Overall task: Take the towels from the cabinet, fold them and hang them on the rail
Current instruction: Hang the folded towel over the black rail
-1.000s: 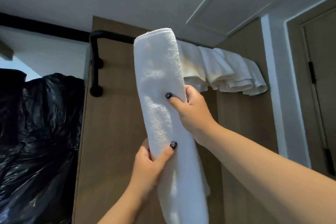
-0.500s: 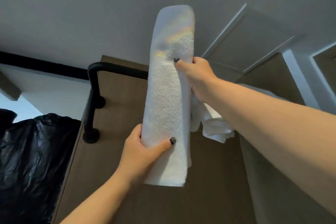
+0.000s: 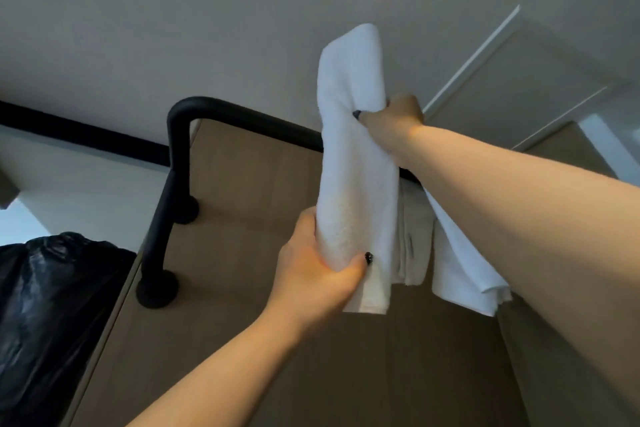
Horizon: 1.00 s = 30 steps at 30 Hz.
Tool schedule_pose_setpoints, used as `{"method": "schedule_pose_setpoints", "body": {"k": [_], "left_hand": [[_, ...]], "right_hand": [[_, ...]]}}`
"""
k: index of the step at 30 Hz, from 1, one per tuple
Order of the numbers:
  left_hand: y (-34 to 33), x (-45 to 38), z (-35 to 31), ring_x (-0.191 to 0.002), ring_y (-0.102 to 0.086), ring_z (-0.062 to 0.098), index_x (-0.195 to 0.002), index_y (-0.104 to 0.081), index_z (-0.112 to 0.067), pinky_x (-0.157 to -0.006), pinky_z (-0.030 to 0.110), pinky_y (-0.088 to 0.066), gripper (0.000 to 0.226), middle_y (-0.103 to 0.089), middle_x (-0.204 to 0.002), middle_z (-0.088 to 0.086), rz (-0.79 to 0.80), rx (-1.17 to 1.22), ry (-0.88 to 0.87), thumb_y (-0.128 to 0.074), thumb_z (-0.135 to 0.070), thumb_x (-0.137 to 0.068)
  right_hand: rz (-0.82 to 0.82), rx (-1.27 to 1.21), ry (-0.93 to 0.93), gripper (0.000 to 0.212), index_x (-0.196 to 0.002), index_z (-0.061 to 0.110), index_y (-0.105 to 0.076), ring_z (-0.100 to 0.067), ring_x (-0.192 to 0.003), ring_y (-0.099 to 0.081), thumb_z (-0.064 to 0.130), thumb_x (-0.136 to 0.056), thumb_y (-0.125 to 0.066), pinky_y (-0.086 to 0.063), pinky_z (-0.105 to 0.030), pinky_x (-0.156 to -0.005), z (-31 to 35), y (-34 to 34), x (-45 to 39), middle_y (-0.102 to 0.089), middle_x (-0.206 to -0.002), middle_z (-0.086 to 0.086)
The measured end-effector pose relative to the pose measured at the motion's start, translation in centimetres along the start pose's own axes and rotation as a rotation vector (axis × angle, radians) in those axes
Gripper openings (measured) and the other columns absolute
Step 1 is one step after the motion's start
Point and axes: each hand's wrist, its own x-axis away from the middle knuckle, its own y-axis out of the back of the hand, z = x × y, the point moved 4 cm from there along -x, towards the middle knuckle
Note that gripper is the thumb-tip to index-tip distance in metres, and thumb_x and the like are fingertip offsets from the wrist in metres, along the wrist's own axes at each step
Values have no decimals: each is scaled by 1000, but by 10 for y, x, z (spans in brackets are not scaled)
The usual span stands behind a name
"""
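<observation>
Towel [image 3: 356,163] is covering part of the rail [image 3: 242,114]; left hand [image 3: 318,274] and right hand [image 3: 394,121] are both gripping it; no labels showing.

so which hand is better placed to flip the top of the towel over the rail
Right. The right hand grips the folded towel high up, level with the black rail, so it can likely tip the top over. The left hand clasps the lower end, well below the rail.
</observation>
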Motion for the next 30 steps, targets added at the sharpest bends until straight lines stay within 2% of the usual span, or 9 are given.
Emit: {"method": "schedule_pose_setpoints", "body": {"k": [3,6,8,13,17,21,24,27,30], "left_hand": [[-5,4,11,-98,-54,-13,-129,-41,-40,-66,5,-48,65,-56,-110,-22,-15,51,-14,-77,-24,-78],[-9,4,18,-100,-54,-11,-131,-40,-43,-68,5,-49,67,-55,-112,-24,-6,68,-30,-77,-26,-79],[-11,3,22,-104,-53,-10,-133,-38,-44,-72,6,-49,67,-54,-113,-27,10,55,-49,-75,-26,-80],[-12,8,24,-102,-55,-10,-130,-41,-46,-74,11,-50,61,-57,-109,-28,0,35,-105,-73,-27,-82],[4,12,6,-106,-60,5,-121,-54,-34,-82,23,-51,38,-60,-114,-16,-125,117,-264,-56,-47,-85],[37,-20,-7,-93,-58,4,-101,-55,-25,-80,14,-46,15,-58,-101,-7,-455,183,-290,-50,-27,-87],[58,-63,-6,-89,-52,-3,-108,-54,-20,-76,13,-45,15,-53,-98,-13,-547,79,-133,-51,-16,-94],[62,-103,10,-91,-60,6,-125,-58,-20,-69,22,-48,29,-61,-106,-8,-232,82,164,-54,-21,-96],[52,-109,20,-86,-70,18,-123,-62,-12,-75,32,-54,31,-70,-109,9,115,226,356,-50,-29,-100]], "right_hand": [[-48,261,93,49,-137,13,-43,-31,-127,-49,11,-91,-61,-41,-29,-93,14,-8,-4,-45,-140,-11],[103,365,306,34,-123,20,-62,-25,-121,-54,8,-92,-51,-41,-25,-96,27,-19,-5,-55,-133,-5],[290,324,342,26,-116,23,-67,-19,-114,-57,25,-97,-49,-42,-26,-93,23,-29,0,-63,-122,1],[437,389,271,74,-133,25,-56,-20,-115,-50,78,-88,-30,-33,-34,-92,19,-34,5,-54,-126,4],[488,402,271,52,-86,29,-69,-19,-97,-59,71,-90,-38,-38,-34,-86,23,-35,6,-64,-100,4],[541,323,289,41,-68,27,-60,-15,-70,-58,60,-90,-49,-40,-32,-74,23,-38,1,-62,-77,6],[599,256,283,35,-62,27,-54,-13,-60,-50,58,-80,-56,-39,-33,-71,23,-42,1,-55,-67,7],[638,219,286,34,-55,27,-53,-12,-56,-48,58,-66,-58,-39,-34,-69,24,-42,0,-53,-61,8],[623,292,292,37,-70,28,-64,-16,-74,-59,62,-78,-54,-44,-34,-79,25,-37,4,-66,-81,4]]}}
